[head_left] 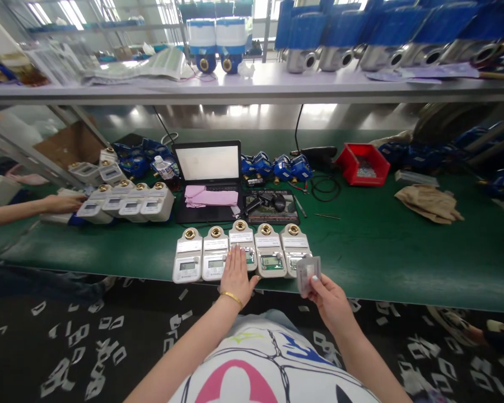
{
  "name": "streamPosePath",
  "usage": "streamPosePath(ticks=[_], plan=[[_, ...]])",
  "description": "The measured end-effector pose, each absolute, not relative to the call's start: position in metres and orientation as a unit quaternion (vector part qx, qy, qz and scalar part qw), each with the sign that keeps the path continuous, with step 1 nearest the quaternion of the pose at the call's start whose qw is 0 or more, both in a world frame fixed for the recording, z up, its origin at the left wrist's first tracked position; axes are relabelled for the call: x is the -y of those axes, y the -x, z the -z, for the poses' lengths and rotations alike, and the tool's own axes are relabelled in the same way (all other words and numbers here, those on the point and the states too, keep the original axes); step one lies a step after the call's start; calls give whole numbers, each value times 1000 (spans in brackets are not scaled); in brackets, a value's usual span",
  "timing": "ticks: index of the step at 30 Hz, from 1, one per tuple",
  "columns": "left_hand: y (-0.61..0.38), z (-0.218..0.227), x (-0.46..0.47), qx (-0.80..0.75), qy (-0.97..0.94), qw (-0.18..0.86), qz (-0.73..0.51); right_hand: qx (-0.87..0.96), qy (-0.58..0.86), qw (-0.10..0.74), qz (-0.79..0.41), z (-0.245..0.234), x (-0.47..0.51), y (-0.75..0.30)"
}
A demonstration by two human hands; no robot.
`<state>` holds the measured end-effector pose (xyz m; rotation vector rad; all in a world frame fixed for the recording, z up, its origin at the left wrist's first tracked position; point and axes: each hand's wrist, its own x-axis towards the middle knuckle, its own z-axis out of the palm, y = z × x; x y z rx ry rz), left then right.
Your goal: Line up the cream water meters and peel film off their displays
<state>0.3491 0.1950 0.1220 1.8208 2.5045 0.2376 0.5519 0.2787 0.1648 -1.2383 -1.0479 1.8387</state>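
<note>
Several beige meters with brass fittings on top stand in a row at the front edge of the green bench. My left hand (237,275) lies flat, fingers stretched out, over the front of the middle meter (241,229) and hides part of it. The leftmost meter (187,254) and its neighbour have white faces around their displays. Green circuit board shows around the display of the fourth meter (271,252). My right hand (331,299) pinches a small greyish, partly see-through sheet (308,275) in front of the rightmost meter (294,240), covering part of its display.
Behind the row are a laptop (209,168) with pink cloth (212,196), a black scanner (273,201), blue meters (282,168) and a red bin (363,164). A co-worker's hand (67,202) touches meters at left. A shelf (252,92) crosses above. Paper scraps litter the floor.
</note>
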Motion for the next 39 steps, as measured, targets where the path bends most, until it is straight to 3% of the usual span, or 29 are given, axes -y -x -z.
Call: streamPosePath(ticks=[5,16,24,26,31,34,37,39], plan=[[-369,-122,-191,-790,-608,20,-70,422,471,314,-708,-158,-274,-553],[-363,-119,-182,-717,-671,11,-192,447,444,283,-723,-155,-273,-548],[-360,-121,-188,-709,-659,62,-242,450,449,268,-724,-158,-266,-542],[-362,-128,-180,-699,-643,108,-292,452,453,267,-721,-158,-266,-542],[-367,-153,-163,-685,-472,366,-417,504,445,244,-699,-167,-269,-545],[-368,-167,-178,-671,-389,438,-454,583,403,190,-679,-180,-271,-543],[-369,-181,-202,-518,-249,632,-520,712,325,155,-603,-192,-270,-537],[-372,-189,-211,-390,-174,744,-514,781,307,177,-514,-197,-269,-533]])
